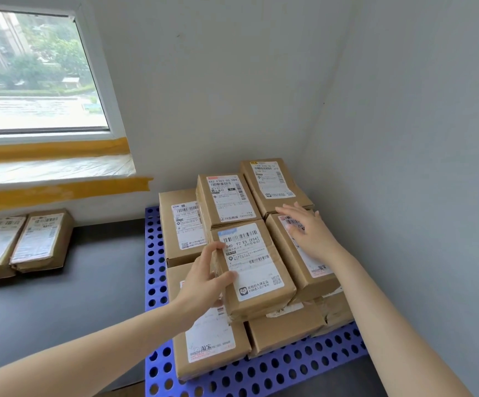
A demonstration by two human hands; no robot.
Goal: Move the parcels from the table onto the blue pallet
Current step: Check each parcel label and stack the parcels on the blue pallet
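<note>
Two brown cardboard parcels w/ white labels (18,242) lie on the dark grey table (60,296), left of the perforated blue plastic pallet (155,282). On the pallet: stacked parcels. Left hand (204,279) grips the top-front labelled carton (254,267)'s left edge, thumb on top. Right hand (308,230), fingers spread flat, presses the neighbouring carton (304,262) right of it.

2 bare forearms are showing, each ending in a bare hand: left hand (204,277), right hand (310,232). Neither is wearing sleeves, gloves, rings or watches.
</note>
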